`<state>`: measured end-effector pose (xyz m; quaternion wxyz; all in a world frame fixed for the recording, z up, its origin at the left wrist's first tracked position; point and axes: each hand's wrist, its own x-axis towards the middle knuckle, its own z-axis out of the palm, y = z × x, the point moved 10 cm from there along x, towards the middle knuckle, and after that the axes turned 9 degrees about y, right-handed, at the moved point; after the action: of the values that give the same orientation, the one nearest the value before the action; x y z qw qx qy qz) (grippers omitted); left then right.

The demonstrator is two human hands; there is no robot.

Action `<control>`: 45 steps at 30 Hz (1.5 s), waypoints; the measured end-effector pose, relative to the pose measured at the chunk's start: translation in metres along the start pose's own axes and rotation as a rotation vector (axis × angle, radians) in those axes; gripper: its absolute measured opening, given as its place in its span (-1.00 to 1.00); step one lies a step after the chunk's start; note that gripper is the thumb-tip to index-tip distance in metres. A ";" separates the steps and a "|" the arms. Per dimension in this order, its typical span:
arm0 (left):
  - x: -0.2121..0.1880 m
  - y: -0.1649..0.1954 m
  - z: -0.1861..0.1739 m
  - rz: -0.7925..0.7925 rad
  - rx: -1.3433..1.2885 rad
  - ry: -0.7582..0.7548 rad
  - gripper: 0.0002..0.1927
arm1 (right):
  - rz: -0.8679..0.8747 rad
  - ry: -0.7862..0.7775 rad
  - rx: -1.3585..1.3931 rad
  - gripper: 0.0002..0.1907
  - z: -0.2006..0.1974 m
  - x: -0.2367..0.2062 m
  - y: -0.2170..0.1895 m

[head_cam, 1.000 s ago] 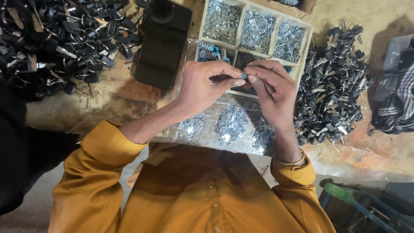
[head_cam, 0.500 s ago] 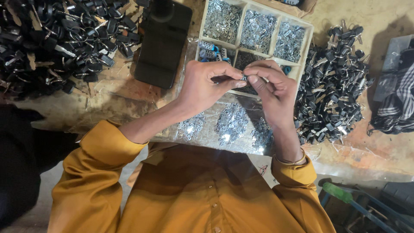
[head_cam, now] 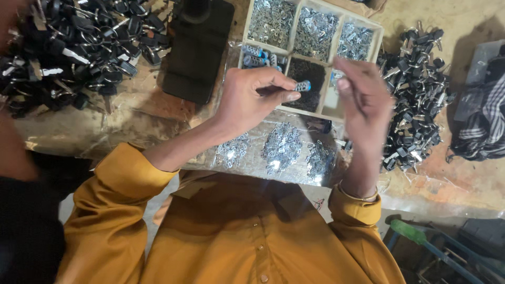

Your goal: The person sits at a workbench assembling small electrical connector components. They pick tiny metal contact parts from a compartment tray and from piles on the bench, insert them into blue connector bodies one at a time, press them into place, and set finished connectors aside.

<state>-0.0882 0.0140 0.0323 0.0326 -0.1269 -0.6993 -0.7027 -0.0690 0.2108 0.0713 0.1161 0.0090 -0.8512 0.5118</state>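
One divided tray (head_cam: 243, 48) at the workbench's far edge, six compartments visible. Two heaps of black-headed keys: one (head_cam: 73, 47) at far left corner, one (head_cam: 415, 94) toward right edge. Three small piles of metal pieces (head_cam: 281, 150) along near edge. One black case (head_cam: 197, 52). Individual pieces too many to count.

Black key heaps (head_cam: 73, 50), dark case (head_cam: 197, 58), striped cloth (head_cam: 484, 121).
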 end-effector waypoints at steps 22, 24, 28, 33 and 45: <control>-0.060 0.051 0.000 0.132 -0.016 -0.016 -0.90 | -0.200 0.046 -0.719 -0.81 -0.041 -0.106 0.017; -0.083 0.054 0.001 0.123 0.031 -0.023 -0.91 | -0.168 0.036 -0.691 -0.82 -0.043 -0.108 0.022; -0.128 0.042 0.008 -0.022 -0.004 -0.040 -0.89 | -0.125 0.057 -0.637 -0.81 -0.049 -0.115 0.030; -0.179 0.023 0.005 -0.200 -0.030 0.048 -0.85 | -0.195 0.049 -0.508 -0.77 -0.047 -0.151 0.026; -0.230 -0.004 0.006 -0.230 0.106 0.132 -0.75 | -0.189 -0.047 -0.576 -0.53 -0.017 -0.213 0.012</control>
<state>0.1339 -0.0098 -0.0230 0.0042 0.0024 -0.7416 -0.6708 0.1396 0.2099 0.0245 0.1414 0.0667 -0.9591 0.2361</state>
